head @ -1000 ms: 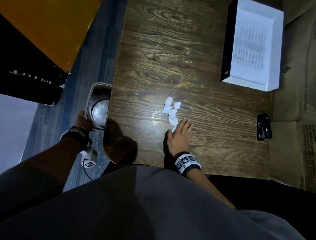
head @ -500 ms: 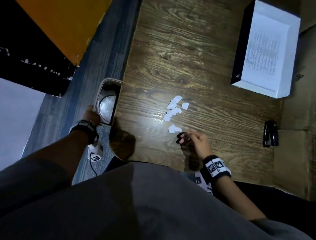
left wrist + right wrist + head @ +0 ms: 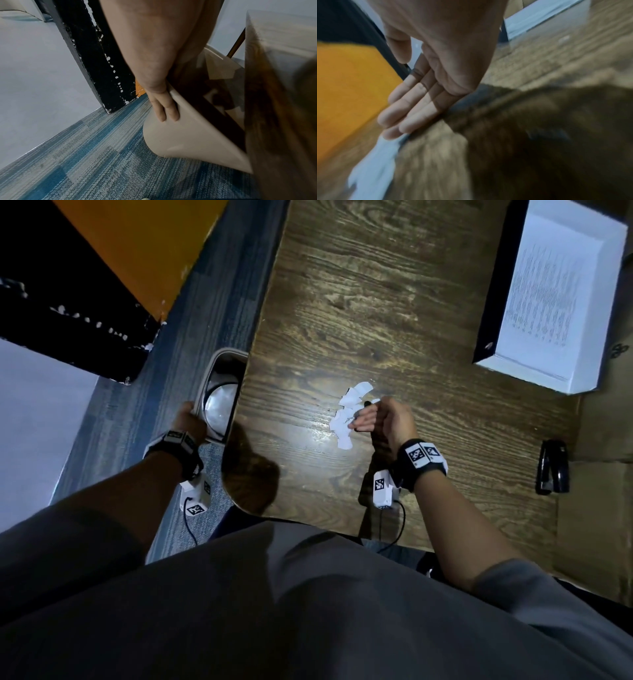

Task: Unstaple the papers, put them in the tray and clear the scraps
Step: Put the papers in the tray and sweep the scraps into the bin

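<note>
Several white paper scraps lie in a loose cluster on the dark wooden table. My right hand stands on its edge just right of them, fingers straight and together, little finger touching the blurred scraps. My left hand grips the rim of a beige waste bin held against the table's left edge; its fingers lie on the outer wall of the bin. The printed papers lie in the white tray at the far right.
A black stapler lies near the table's right edge, beside brown cardboard. Blue carpet runs along the left of the table, with an orange panel and a black board beyond.
My right hand rose from flat on the table below the scraps, turned onto its edge and moved up to their right side. The left hand kept hold of the bin.
</note>
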Available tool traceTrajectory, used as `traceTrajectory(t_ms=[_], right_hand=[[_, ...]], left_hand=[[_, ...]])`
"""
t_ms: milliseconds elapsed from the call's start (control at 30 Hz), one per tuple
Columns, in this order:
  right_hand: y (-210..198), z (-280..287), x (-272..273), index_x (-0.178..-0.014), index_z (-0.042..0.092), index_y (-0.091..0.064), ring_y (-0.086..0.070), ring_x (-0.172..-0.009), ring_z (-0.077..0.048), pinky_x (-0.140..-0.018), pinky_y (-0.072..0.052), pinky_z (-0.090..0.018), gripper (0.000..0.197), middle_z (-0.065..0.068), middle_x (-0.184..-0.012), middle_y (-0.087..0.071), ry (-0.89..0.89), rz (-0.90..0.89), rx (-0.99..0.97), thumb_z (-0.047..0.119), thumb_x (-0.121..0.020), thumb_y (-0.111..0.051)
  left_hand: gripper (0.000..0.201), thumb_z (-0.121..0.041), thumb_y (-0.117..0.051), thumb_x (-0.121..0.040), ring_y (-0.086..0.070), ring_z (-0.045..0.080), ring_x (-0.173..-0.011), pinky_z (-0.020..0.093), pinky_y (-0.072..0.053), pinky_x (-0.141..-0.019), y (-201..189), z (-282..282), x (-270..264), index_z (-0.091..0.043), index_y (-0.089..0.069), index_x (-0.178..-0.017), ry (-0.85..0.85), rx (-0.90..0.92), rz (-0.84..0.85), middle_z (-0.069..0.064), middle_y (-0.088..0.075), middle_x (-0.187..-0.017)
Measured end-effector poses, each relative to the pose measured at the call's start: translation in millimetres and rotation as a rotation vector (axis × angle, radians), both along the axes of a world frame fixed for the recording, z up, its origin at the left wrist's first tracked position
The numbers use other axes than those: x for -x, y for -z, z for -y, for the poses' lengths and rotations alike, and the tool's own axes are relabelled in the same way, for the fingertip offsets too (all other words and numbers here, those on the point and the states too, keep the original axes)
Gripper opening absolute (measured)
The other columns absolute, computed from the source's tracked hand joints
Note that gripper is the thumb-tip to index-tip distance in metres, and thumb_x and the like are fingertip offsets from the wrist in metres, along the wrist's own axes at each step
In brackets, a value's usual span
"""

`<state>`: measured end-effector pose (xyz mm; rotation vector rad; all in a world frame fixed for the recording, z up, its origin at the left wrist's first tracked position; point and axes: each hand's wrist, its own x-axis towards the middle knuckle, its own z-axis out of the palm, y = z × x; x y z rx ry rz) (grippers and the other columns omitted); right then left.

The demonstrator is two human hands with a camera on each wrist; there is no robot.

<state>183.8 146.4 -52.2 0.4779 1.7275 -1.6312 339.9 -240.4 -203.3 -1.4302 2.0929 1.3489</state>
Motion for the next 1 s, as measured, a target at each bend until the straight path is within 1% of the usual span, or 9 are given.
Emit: traceTrajectory(t_ms=[100,167,233,300,467,600,733,800,1000], right_hand=[[-19,-19,3,-0.081,-0.008,-0.063,-0.069,-0.071,-0.033,-0.069,-0.056,-0.035,0.036,-0.02,-0.071,-0.071,0.18,-0.192,-0.023,0.015,-0.09,-0.037],[-22,-37,-3,-0.097,0.0,-0.067,-0.066,-0.095,-0.027,-0.089,-0.053,-0.038,0.028,-0.017,-0.098,-0.071,0.198,-0.386,-0.235,0.012,-0.092,-0.041],[-11,-48,-13,-0.125,0.006,-0.056,-0.049,-0.125,-0.021,-0.111,-0.035,-0.037,0.035,-0.016,-0.134,-0.054,0.019,-0.452,-0.613,0.019,-0.095,-0.043],[4,-44,-32,-0.145,0.003,-0.029,-0.019,-0.145,-0.025,-0.119,-0.013,-0.036,0.054,-0.015,-0.156,-0.023,-0.222,-0.407,-0.912,0.027,-0.097,-0.039],[11,23,-80,-0.148,-0.002,0.003,0.012,-0.145,-0.037,-0.119,0.005,-0.043,0.072,-0.02,-0.157,0.008,-0.57,-0.376,-1.06,0.038,-0.098,-0.029],[1,47,-91,-0.149,0.0,-0.003,0.013,-0.146,-0.032,-0.121,0.003,-0.041,0.064,-0.016,-0.159,0.005,-0.724,-0.512,-0.85,0.034,-0.1,-0.028],[-9,28,-61,-0.149,0.002,-0.011,0.005,-0.147,-0.028,-0.121,-0.002,-0.038,0.061,-0.012,-0.16,-0.004,-0.495,-0.591,-0.804,0.025,-0.098,-0.035],[-8,16,-33,-0.149,0.001,-0.011,0.003,-0.147,-0.03,-0.121,-0.003,-0.038,0.062,-0.014,-0.159,-0.004,-0.395,-0.525,-0.887,0.025,-0.098,-0.036],[6,30,3,-0.149,0.0,-0.003,0.012,-0.145,-0.036,-0.119,0.002,-0.042,0.069,-0.017,-0.159,0.006,-0.507,-0.397,-0.951,0.033,-0.096,-0.033]], left_hand=[[0.033,0.0,-0.045,-0.07,-0.062,0.048,-0.091,0.063,-0.052,-0.071,-27,-11,6,0.006,-0.058,-0.1,-0.019,-0.009,-0.008,0.038,-0.062,-0.1],[0.038,0.0,-0.045,-0.069,-0.063,0.047,-0.094,0.066,-0.051,-0.071,-30,-13,6,0.002,-0.057,-0.105,-0.051,-0.029,-0.023,0.036,-0.062,-0.104],[0.04,-0.003,-0.044,-0.069,-0.063,0.046,-0.094,0.068,-0.05,-0.069,-34,-16,9,-0.002,-0.057,-0.106,-0.081,-0.05,-0.027,0.033,-0.062,-0.106],[0.039,0.002,-0.043,-0.073,-0.063,0.043,-0.094,0.067,-0.051,-0.073,-47,-21,12,-0.002,-0.056,-0.109,-0.112,-0.057,-0.03,0.031,-0.062,-0.106],[0.047,-0.016,-0.053,-0.06,-0.064,0.043,-0.094,0.064,-0.053,-0.07,0,0,2,-0.005,-0.058,-0.105,-0.089,-0.046,-0.033,0.028,-0.065,-0.103],[0.042,-0.001,-0.045,-0.072,-0.063,0.044,-0.092,0.06,-0.054,-0.068,-35,-11,9,-0.004,-0.055,-0.113,-0.058,-0.046,-0.014,0.03,-0.063,-0.105],[0.039,0.009,-0.042,-0.079,-0.061,0.042,-0.091,0.053,-0.054,-0.068,-70,-25,14,0.001,-0.052,-0.116,-0.067,-0.04,-0.003,0.029,-0.06,-0.107],[0.04,0.012,-0.042,-0.078,-0.06,0.043,-0.095,0.06,-0.052,-0.077,-70,-27,13,0.0,-0.052,-0.115,-0.084,-0.026,-0.016,0.031,-0.059,-0.11],[0.044,0.012,-0.045,-0.072,-0.061,0.048,-0.096,0.065,-0.051,-0.075,-65,-23,8,0.003,-0.055,-0.114,-0.074,-0.031,-0.034,0.036,-0.06,-0.109]])
